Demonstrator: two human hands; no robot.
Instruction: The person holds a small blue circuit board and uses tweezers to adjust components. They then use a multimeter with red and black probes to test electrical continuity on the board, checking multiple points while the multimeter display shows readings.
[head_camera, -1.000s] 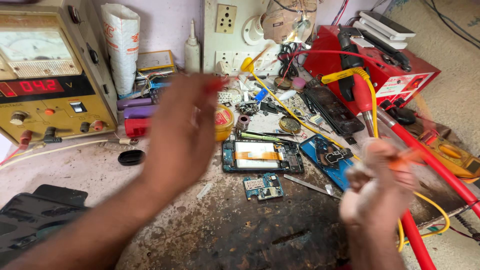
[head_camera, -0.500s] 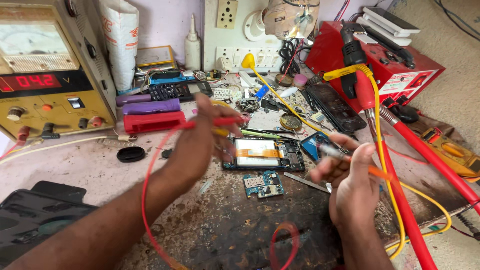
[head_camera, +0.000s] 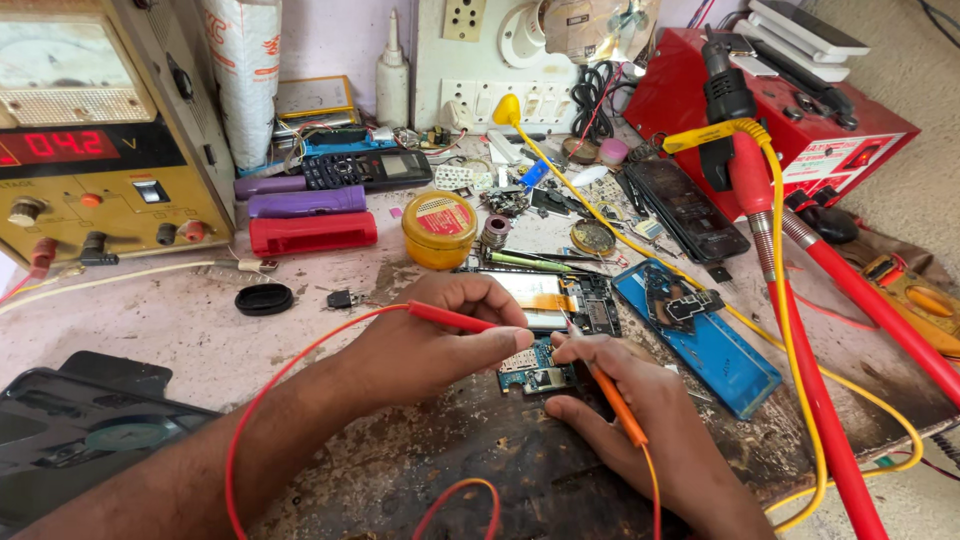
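My left hand (head_camera: 425, 345) holds a red test probe (head_camera: 450, 318) whose red wire loops down toward the bench's near edge. An orange probe (head_camera: 612, 400) sits in my right hand (head_camera: 640, 420). Both probe tips point down at a small blue circuit board (head_camera: 537, 372) lying between my hands on the worn bench top (head_camera: 300, 330). Just behind the board lies an opened phone body (head_camera: 560, 295) with a gold flex strip showing.
A bench power supply with a red digit display (head_camera: 90, 150) stands at the left. Behind are a round yellow tin (head_camera: 438, 228), a red case (head_camera: 312, 232), a purple case (head_camera: 305, 203) and a switch board (head_camera: 490, 60). A blue phone frame (head_camera: 715, 345), red hose (head_camera: 800, 350) and red station (head_camera: 800, 110) fill the right.
Both hands came down from mid-air to the small blue board. The left hand now holds the red probe steady, and the right hand has brought the orange probe to the board.
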